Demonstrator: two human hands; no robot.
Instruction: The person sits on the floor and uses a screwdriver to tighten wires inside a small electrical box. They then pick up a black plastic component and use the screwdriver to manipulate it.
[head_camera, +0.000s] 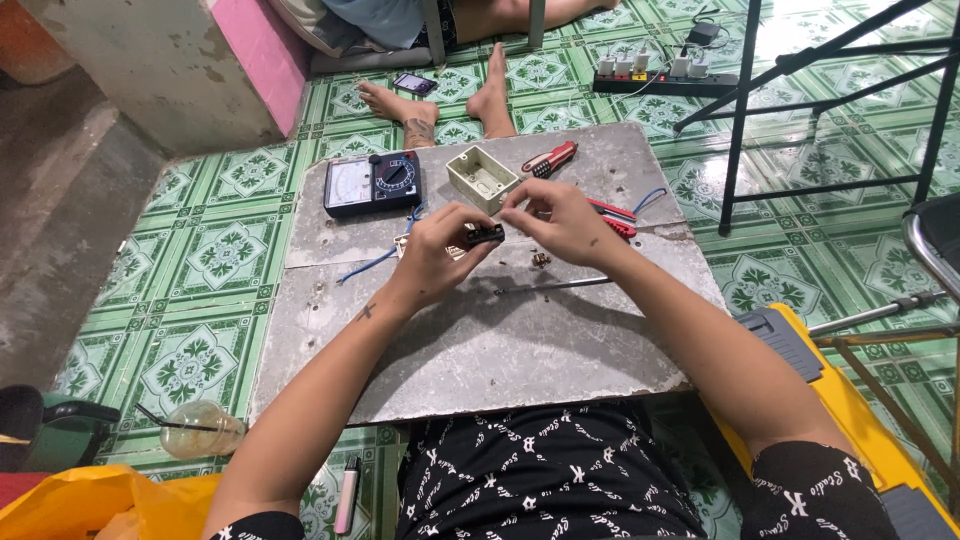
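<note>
We cannot tell what the small black part (487, 234) is, as the fingers of the left hand (440, 250) and right hand (555, 220) cover most of it. The seated person (440, 60) opposite is cut off by the top edge; the small brass piece (541, 259) is too small to identify.

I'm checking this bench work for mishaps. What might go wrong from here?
1. The left hand and right hand pinch a small black part above the board; if it slips, it may bounce to the tiled floor.
2. A small brass piece lies loose by the right wrist and might get swept off.
3. The thin screwdriver lies under the right forearm and may roll.
</note>
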